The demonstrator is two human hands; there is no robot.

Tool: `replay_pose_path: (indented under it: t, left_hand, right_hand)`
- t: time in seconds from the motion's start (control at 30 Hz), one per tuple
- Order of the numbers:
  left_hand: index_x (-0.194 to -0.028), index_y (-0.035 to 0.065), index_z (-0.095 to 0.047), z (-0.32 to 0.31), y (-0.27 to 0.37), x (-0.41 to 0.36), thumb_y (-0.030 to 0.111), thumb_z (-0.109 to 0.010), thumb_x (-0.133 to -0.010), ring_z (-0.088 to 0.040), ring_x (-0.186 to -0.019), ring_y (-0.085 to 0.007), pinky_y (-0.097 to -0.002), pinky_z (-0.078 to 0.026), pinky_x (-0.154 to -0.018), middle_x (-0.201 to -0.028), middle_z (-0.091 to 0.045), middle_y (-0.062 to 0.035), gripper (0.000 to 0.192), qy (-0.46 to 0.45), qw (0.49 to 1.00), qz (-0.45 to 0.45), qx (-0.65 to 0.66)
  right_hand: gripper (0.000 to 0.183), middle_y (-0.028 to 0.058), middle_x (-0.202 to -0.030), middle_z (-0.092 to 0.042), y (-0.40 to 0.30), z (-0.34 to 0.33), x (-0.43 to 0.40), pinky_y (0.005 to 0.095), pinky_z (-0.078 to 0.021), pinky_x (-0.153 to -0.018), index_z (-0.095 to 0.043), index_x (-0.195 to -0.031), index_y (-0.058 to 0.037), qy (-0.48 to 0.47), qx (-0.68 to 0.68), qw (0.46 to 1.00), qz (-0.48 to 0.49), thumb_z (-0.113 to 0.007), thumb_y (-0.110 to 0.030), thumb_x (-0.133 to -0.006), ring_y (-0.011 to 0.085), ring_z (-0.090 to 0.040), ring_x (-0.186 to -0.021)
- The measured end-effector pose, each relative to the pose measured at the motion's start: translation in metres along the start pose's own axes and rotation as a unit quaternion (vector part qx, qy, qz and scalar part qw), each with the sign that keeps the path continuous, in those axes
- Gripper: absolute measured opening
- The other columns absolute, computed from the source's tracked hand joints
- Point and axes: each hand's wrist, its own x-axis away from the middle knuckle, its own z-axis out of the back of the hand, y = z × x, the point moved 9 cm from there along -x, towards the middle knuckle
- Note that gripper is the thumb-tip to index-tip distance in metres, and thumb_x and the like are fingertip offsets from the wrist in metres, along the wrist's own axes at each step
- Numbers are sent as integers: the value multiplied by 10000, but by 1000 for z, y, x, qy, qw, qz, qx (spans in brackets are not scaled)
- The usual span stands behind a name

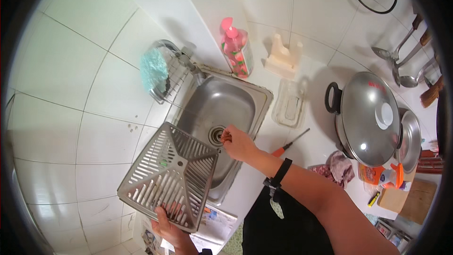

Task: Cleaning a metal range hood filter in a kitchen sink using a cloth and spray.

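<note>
My left hand [170,230] grips the lower edge of a slotted metal filter panel [182,164], with the thumb on its top face. Four slotted fields slope around a small central hole in the panel. It is held tilted and covers part of the stainless steel sink [226,97]. Over the sink my right hand [239,144] has its fingers curled together, just right of the drain [216,135]. Something reddish-brown shows at its fingertips; whether it is an object or shaded fingers is unclear. An orange-handled screwdriver [285,148] lies on the counter near my right forearm.
A faucet [193,65], a wire rack [177,74] and a pink pump bottle [236,51] stand behind the sink. To the right are a lidded wok [370,120], a crumpled cloth [339,168], an orange spray bottle [380,176] and a yellow cutter knife [373,199].
</note>
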Motion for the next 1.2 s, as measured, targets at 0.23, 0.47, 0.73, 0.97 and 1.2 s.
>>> replay_pose_path:
  t: [0.23,0.47,0.73,0.97,1.2]
  left_hand:
    - [-1242,-66,-590,13,4,4,296,-581,-1027,-712,-785,-216,-300,-582,-663,-1031,-709,-184,421,-13,1000,-18,-5]
    - [-1249,-89,-574,43,12,-1,263,-603,-1013,-727,-797,-259,-343,-609,-663,-1021,-709,-216,425,-35,998,-22,-36]
    - [-1069,-47,-599,66,10,-10,237,-653,-992,-708,-723,-260,-355,-622,-624,-919,-659,-158,299,28,999,-2,-29]
    - [-1241,-77,-592,64,11,-15,208,-566,-983,-735,-775,-252,-320,-620,-653,-1000,-716,-212,385,13,997,5,-80]
    - [-1208,-107,-602,45,16,-15,177,-520,-1001,-732,-812,-247,-315,-606,-689,-1005,-719,-220,361,-36,997,12,-69]
  right_hand:
    - [172,204,-952,-706,-22,-5,-106,504,-531,-794,-612,-1034,-63,32,69,996,36,-618,-156,-889,427,-675,-934]
    - [287,198,-934,-714,-43,4,-197,475,-548,-693,-577,-1142,-42,-12,69,997,-35,-613,-132,-872,374,-709,-712]
    - [518,164,-790,-696,-7,26,-215,384,-507,-499,-468,-1357,8,36,-52,997,35,-636,-120,-884,235,-675,-605]
    - [212,118,-863,-708,33,7,-134,338,-511,-558,-667,-1059,19,-34,-143,979,-144,-577,-19,-871,196,-675,-700]
    - [177,117,-932,-711,45,-7,-62,324,-516,-580,-669,-1022,23,-56,-131,962,-232,-560,20,-882,191,-682,-735]
